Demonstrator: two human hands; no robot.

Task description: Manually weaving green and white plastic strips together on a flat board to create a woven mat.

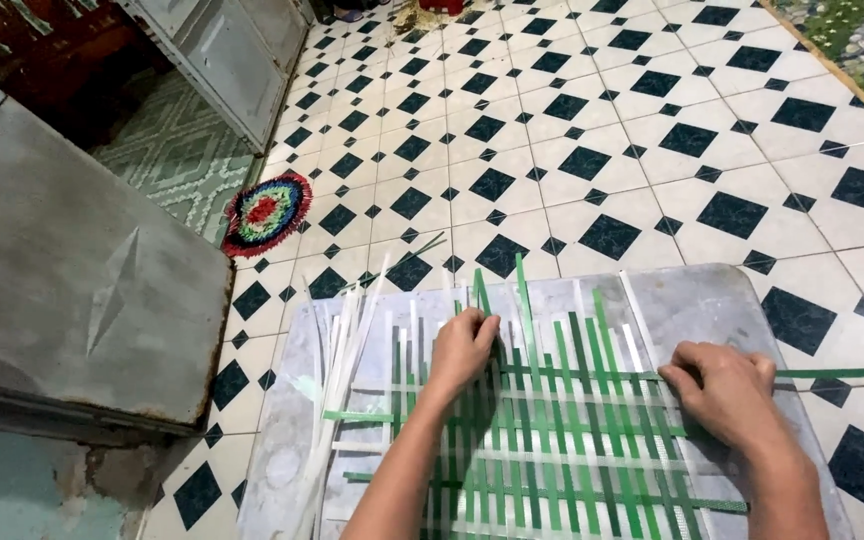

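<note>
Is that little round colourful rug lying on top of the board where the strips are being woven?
No, the round rug lies on the tiled floor, well away from the grey board that holds the woven strips.

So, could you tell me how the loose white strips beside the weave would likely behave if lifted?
The white strips look thin and flat, so probably light and springy, bending under their own length. They lie loosely fanned by the left hand, so a push would likely scatter them.
</note>
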